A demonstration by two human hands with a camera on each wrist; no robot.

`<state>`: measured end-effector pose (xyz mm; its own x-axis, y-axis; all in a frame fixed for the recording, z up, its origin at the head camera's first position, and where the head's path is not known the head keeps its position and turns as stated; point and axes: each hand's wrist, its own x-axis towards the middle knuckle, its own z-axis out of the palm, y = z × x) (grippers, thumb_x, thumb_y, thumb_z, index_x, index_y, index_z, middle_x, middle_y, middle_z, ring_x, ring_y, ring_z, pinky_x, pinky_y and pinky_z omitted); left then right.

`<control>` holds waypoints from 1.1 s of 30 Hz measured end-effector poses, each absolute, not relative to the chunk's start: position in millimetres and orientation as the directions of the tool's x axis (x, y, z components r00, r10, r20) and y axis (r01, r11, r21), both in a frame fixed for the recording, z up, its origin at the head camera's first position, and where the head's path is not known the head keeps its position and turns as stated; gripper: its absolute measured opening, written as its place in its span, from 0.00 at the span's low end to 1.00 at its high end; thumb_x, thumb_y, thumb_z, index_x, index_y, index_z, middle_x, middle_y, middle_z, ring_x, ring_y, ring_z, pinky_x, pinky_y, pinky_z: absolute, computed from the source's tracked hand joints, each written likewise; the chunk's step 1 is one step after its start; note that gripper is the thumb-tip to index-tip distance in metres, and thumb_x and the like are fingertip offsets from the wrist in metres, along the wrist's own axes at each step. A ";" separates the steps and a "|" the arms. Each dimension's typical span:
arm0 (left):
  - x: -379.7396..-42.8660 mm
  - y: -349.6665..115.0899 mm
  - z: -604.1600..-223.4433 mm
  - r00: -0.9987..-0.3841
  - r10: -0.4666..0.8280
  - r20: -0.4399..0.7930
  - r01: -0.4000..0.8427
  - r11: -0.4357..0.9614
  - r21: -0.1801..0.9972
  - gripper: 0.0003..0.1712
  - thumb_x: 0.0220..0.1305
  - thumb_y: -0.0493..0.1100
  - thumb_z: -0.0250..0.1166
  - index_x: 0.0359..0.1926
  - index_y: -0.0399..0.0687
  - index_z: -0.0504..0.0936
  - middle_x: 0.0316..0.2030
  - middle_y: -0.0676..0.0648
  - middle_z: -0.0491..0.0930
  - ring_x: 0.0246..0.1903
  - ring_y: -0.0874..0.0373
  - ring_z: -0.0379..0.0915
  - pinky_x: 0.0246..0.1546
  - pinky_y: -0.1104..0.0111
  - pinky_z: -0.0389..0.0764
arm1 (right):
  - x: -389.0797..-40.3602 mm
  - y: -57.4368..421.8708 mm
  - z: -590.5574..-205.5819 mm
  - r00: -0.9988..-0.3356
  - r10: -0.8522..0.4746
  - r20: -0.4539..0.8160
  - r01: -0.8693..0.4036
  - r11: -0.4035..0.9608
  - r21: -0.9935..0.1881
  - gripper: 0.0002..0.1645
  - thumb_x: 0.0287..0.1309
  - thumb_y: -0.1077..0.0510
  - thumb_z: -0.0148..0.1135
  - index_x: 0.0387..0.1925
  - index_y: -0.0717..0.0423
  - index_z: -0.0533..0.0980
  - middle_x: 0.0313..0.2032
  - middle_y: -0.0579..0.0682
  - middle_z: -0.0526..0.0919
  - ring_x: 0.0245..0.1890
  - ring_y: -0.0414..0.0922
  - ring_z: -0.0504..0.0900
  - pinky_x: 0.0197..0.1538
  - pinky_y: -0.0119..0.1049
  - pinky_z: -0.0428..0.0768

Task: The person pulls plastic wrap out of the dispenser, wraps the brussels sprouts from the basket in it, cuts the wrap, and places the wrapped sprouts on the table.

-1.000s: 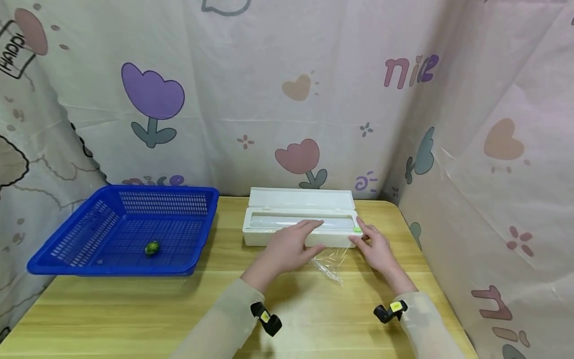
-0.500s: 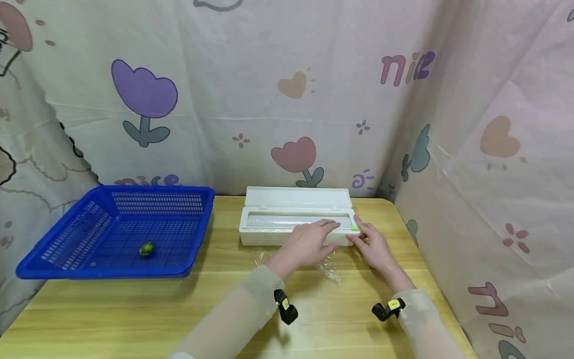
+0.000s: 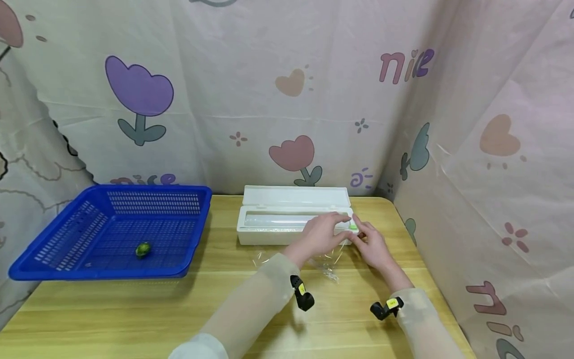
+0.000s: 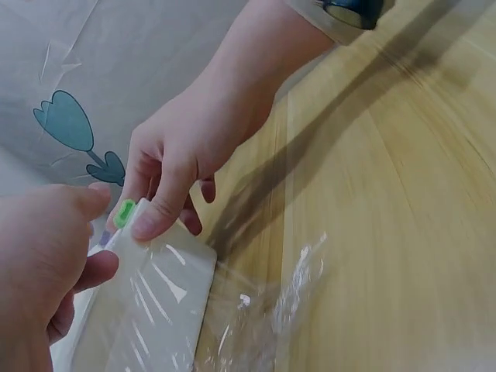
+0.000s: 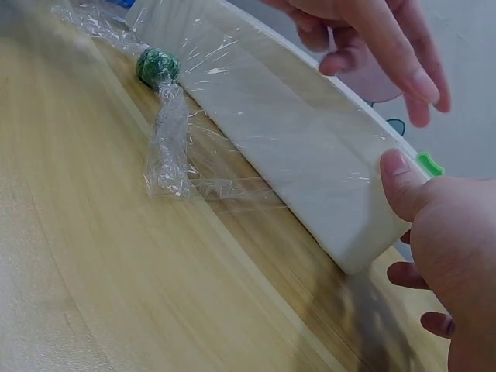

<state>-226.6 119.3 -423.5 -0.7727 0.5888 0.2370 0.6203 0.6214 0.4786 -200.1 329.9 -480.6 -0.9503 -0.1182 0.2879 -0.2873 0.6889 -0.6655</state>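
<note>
The left hand (image 3: 320, 235), grip loosely wide, has moved rightward close to the small green plastic slider (image 5: 430, 163), apparently bringing both hands to work at the right end of the white rectangular plastic film box (image 3: 269, 237) on the desk (image 3: 112, 319), whose corner the right hand (image 3: 372, 249) pinches.

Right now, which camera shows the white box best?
The head view: most of the white box shows, open lid included; the left hand hides some. The left wrist view has mainly one end, the right wrist view mostly a long side under film.
</note>
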 end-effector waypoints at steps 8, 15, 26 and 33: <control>-232.0 133.8 -421.4 -0.806 0.561 0.189 0.570 0.649 0.504 0.22 0.75 0.54 0.67 0.66 0.59 0.84 0.64 0.53 0.81 0.64 0.54 0.77 0.60 0.58 0.80 | -199.9 329.4 -483.4 -0.952 -0.111 0.284 -0.281 0.681 -0.676 0.39 0.74 0.56 0.66 0.79 0.60 0.63 0.53 0.57 0.82 0.42 0.49 0.79 0.44 0.42 0.78; -235.7 143.6 -414.2 -0.814 0.555 0.171 0.560 0.673 0.483 0.18 0.74 0.53 0.69 0.61 0.60 0.88 0.60 0.58 0.84 0.48 0.61 0.80 0.38 0.69 0.79 | -201.6 329.8 -485.7 -0.949 -0.094 0.300 -0.284 0.668 -0.688 0.35 0.74 0.59 0.67 0.76 0.62 0.67 0.51 0.56 0.82 0.42 0.50 0.80 0.44 0.40 0.79; -244.8 153.0 -420.5 -0.831 0.537 0.146 0.531 0.686 0.497 0.09 0.74 0.52 0.69 0.51 0.65 0.92 0.50 0.64 0.87 0.50 0.64 0.82 0.45 0.68 0.80 | -201.2 329.8 -486.0 -0.952 -0.101 0.289 -0.282 0.656 -0.700 0.38 0.72 0.63 0.67 0.78 0.60 0.65 0.55 0.58 0.82 0.42 0.50 0.81 0.42 0.36 0.79; -245.5 153.8 -421.0 -0.844 0.520 0.131 0.511 0.704 0.493 0.10 0.74 0.53 0.69 0.51 0.63 0.92 0.49 0.62 0.88 0.50 0.62 0.83 0.47 0.66 0.81 | -201.3 330.8 -482.9 -0.959 -0.097 0.266 -0.262 0.661 -0.703 0.38 0.74 0.58 0.66 0.79 0.57 0.64 0.58 0.57 0.81 0.43 0.50 0.80 0.41 0.37 0.78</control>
